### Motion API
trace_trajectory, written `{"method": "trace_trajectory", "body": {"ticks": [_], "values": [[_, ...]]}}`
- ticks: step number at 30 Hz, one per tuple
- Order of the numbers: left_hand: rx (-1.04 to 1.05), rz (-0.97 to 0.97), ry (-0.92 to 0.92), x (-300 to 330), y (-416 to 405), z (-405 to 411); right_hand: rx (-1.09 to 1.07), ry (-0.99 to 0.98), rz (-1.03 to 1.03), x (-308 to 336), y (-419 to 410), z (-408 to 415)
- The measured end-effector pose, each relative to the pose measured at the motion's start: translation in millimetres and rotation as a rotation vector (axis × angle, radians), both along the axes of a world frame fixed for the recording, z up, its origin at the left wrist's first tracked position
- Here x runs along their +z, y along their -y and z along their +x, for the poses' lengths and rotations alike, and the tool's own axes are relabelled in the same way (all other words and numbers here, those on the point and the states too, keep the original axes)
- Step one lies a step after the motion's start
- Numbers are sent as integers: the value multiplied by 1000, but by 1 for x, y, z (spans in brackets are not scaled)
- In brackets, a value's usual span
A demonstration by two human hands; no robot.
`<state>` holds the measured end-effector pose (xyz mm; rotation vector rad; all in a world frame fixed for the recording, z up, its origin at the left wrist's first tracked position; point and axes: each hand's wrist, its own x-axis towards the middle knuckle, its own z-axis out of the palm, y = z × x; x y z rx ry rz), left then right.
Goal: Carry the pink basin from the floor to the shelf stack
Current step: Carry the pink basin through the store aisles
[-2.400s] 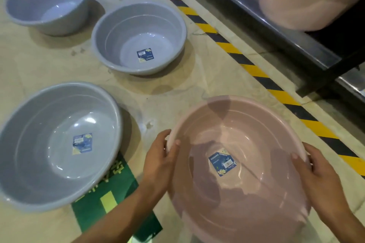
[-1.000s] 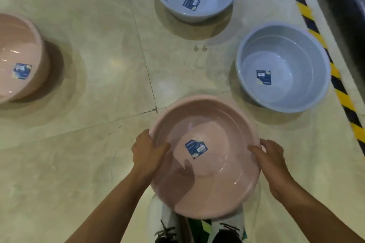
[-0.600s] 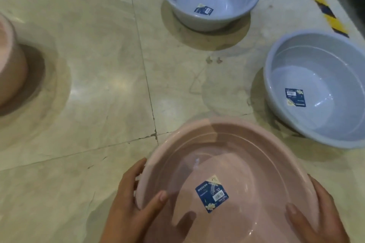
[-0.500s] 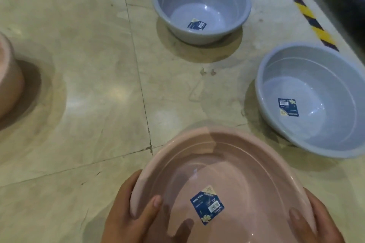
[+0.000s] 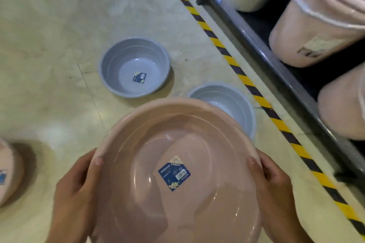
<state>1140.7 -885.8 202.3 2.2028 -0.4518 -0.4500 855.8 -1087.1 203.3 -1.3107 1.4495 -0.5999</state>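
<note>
Pink basin [image 5: 177, 173] is up off the floor [image 5: 49, 45], left hand [image 5: 75, 189] and right hand [image 5: 276, 189] each clamped in a tight grip on opposite rims, shelf [image 5: 276, 61] just right of it.

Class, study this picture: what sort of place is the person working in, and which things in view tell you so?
Probably a shop or warehouse stockroom. Identical grey basins on the floor carry retail stickers, as does the pink basin held by both hands. Yellow-and-black hazard tape runs along a metal shelf stacked with pink tubs.
</note>
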Motion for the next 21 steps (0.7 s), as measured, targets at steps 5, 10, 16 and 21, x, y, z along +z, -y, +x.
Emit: {"method": "trace_trajectory", "body": {"ticks": [5,10,16,21], "values": [[-131,83,-137,95,94,-8,12,-169,43,90,53,-4],[-192,168,-251,62,180,1,-96,-271,123,76,112,3],[-184,197,-279,-59,248,-4,-185,-341,132,-37,171,0],[-229,218,-253,-137,284,-7,-187,-390,107,-131,204,-7]]}}
